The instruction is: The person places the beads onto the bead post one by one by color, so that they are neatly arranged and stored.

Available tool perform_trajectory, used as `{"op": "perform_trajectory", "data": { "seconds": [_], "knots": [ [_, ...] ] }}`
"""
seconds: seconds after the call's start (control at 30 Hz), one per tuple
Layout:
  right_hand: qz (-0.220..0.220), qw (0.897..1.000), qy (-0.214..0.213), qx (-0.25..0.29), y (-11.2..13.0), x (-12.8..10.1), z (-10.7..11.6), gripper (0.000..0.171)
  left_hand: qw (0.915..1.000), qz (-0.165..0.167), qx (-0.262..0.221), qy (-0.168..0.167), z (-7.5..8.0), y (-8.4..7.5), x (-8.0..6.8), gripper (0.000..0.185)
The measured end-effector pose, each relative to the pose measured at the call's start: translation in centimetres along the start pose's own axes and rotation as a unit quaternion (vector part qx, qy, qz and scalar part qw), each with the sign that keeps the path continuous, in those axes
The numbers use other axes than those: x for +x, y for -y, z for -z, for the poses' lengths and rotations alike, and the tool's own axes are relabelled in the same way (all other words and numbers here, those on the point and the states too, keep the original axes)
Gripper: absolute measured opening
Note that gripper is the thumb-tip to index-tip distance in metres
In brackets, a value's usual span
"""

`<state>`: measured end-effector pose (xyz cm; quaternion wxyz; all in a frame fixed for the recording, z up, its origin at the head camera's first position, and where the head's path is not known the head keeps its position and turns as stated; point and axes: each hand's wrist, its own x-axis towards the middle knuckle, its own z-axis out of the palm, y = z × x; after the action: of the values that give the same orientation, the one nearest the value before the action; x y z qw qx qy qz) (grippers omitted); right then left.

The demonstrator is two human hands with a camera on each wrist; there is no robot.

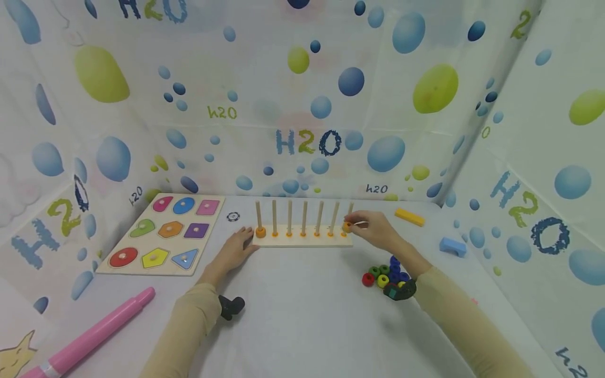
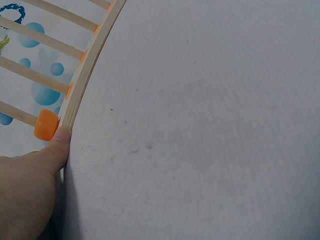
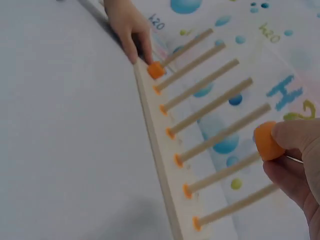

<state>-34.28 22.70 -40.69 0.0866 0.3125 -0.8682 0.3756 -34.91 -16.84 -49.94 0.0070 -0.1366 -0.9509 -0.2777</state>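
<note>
head view: peg board [image 1: 302,239] lies long axis left-right on worktop [image 1: 302,315], seven pegs upright. right hand [image 1: 375,231] grip pinches orange bead [image 1: 347,227] beside the rightmost peg. left hand [image 1: 233,252], fingers straight, rests against board's left end by seated bead [image 1: 260,231].

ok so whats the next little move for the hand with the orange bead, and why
Probably line the orange bead up over the top of the rightmost peg and lower it. The right hand pinches the bead beside the pegs, not yet threaded. Only the leftmost peg carries a bead, and the left hand rests against the peg board, steadying it.
</note>
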Motion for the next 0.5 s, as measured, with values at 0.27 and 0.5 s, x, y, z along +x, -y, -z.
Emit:
{"op": "perform_trajectory", "data": {
  "seconds": [0.27, 0.5],
  "knots": [
    [0.050, 0.999, 0.005, -0.005, 4.4, 6.3, -2.8, 0.024, 1.0000, -0.001, -0.002, -0.003, 0.3, 0.0, -0.1, 0.060],
    [0.048, 0.999, -0.013, 0.021, 6.3, 10.7, -6.2, 0.021, 0.9999, 0.004, -0.013, 0.002, 0.2, 0.1, -0.2, 0.060]
  ]
}}
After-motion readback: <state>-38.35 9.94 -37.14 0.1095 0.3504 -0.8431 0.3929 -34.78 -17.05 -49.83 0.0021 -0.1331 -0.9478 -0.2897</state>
